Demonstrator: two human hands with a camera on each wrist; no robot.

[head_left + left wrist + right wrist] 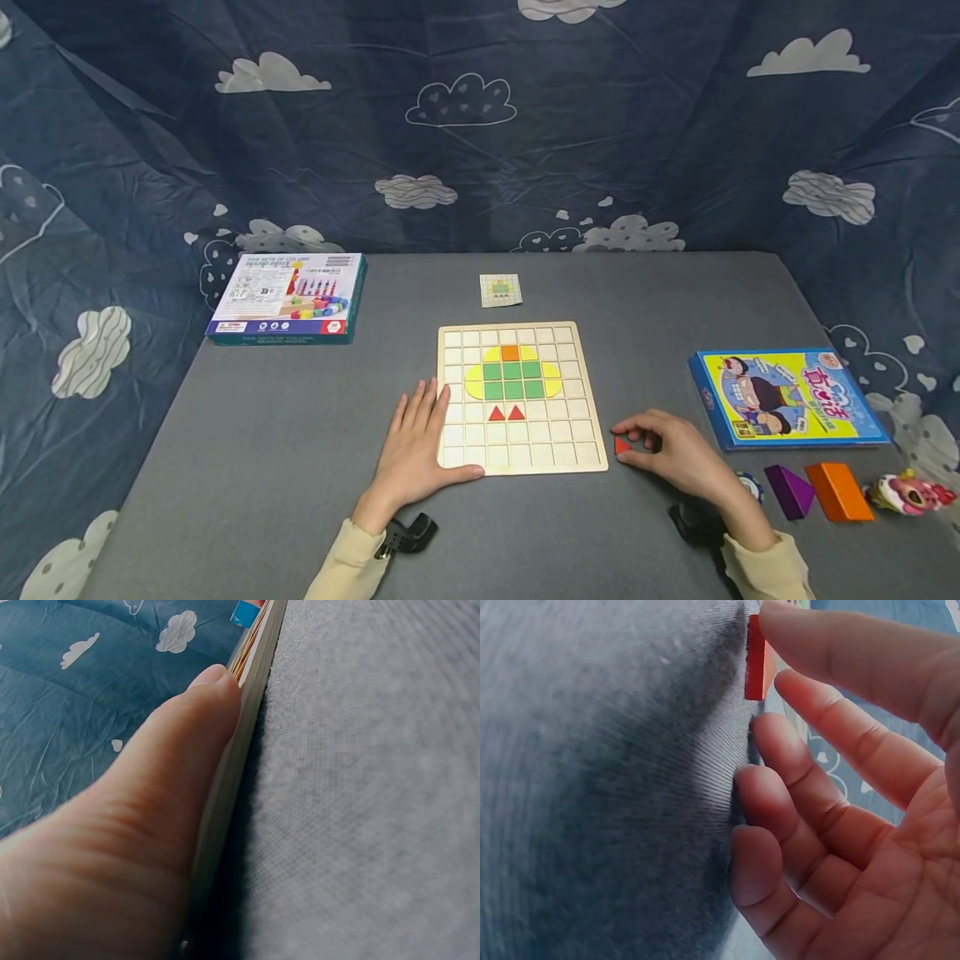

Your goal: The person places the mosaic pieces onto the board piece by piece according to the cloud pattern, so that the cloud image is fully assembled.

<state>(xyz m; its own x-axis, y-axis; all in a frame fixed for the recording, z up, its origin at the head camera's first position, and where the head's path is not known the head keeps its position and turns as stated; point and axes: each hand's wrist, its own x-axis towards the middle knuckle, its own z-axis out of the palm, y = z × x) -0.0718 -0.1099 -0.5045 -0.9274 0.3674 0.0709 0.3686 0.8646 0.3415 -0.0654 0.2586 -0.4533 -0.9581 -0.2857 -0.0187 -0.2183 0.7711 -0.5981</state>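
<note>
A square wooden grid board (546,456) lies flat on the table. Green squares (513,380), yellow curved pieces (552,386), one orange square (510,353) and two red triangles (497,413) sit in its cells. Fingers spread, my left hand (416,450) rests along the board's left side. Its thumb (187,735) touches the front edge. Just right of the board, thumb and index finger of my right hand (678,454) pinch a small red tile (756,660) at the table surface. The tile's full outline is partly hidden by the fingers.
Behind the board lies a small pattern card (499,291). A boxed bead set (285,298) is at the back left, a blue-yellow box (791,398) at the right. Near it are a purple block (790,491), an orange block (840,492) and a figurine (909,493).
</note>
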